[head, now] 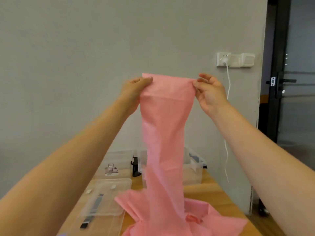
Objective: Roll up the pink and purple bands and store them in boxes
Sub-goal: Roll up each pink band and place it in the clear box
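Pink band (166, 133) hangs lengthwise from twelve toward six o'clock, its tail heaped on the table (213, 189). Your left hand (134, 89) pinches the top corner at nine o'clock and your right hand (208, 92) at three, equally near, so rolling likely starts from this top edge.

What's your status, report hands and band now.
Left hand and right hand pinch top corners of long pink fabric band. Band raised, unrolled, tail heaped on wooden table. Clear plastic boxes behind, unobstructed.
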{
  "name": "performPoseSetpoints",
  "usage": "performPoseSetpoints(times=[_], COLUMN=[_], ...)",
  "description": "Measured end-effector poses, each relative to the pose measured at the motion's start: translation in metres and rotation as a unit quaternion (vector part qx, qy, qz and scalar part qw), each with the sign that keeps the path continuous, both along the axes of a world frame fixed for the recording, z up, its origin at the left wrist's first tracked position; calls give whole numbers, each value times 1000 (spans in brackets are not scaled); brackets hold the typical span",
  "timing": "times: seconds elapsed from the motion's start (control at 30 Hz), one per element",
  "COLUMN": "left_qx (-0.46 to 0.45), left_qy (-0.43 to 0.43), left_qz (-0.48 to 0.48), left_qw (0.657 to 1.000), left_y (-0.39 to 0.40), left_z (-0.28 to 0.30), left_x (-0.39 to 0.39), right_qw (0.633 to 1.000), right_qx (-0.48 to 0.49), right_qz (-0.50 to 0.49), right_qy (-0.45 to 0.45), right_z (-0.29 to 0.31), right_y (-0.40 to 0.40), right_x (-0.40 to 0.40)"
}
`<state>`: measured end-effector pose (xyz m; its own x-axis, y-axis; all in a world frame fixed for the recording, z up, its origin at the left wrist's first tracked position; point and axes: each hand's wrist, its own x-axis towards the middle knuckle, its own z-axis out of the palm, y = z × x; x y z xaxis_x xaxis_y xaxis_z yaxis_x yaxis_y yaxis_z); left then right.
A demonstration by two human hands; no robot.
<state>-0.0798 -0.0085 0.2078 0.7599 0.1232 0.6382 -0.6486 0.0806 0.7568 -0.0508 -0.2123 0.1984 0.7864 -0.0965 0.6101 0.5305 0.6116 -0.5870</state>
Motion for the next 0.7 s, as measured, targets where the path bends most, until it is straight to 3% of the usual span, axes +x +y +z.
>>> performPoseSetpoints(times=[0.2, 0.37, 0.7], left_qx=[-57, -57, -26], left_qy=[117, 159, 223], left_qz=[1, -2, 78], left_qw=[992, 986, 971], left_y=[1, 7, 21], left_z=[-81, -125, -173], left_x=[14, 33, 174], right_qw=[996, 989, 963], right_qx=[-39, -110, -190], right_qz=[-1, -19, -137], right_qy=[78, 96, 135], right_z=[-64, -101, -147], right_y=[3, 2, 34], right_x=[9, 29, 181])
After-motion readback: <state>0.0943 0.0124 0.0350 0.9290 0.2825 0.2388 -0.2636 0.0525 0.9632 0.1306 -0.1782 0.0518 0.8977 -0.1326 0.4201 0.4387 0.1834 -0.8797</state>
